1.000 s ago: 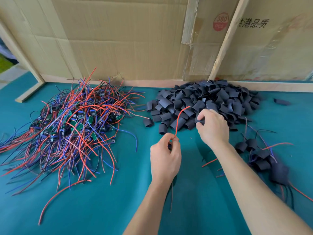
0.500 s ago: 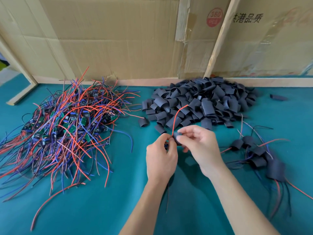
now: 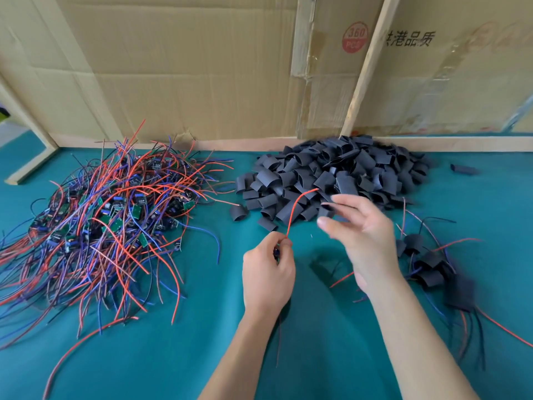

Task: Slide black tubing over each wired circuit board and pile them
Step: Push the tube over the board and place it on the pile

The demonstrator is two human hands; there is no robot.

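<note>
head view, right hand (image 3: 363,238) now spread, lifted away, left hand (image 3: 268,272) fingers still pinching red wire (image 3: 294,210)

Bright, even daylight; soft shadows under the hands on the teal cloth tabletop (image 3: 317,356). The right hand (image 3: 363,235) is motion-blurred; frame edges bow from wide-angle distortion.

**Teal table against a cardboard backdrop**

A teal cloth-like table surface (image 3: 331,356) fills the near and middle ground. Along its far edge runs a pale wooden strip (image 3: 476,144), and behind that stands a wall of flattened brown cardboard (image 3: 187,67), creased and taped. A slanted wooden batten (image 3: 366,64) leans across the cardboard on the right, next to a round red sticker (image 3: 355,37) and dark printed characters (image 3: 409,39). Another wooden batten (image 3: 31,166) angles off at far left. The light is soft and even.
</note>
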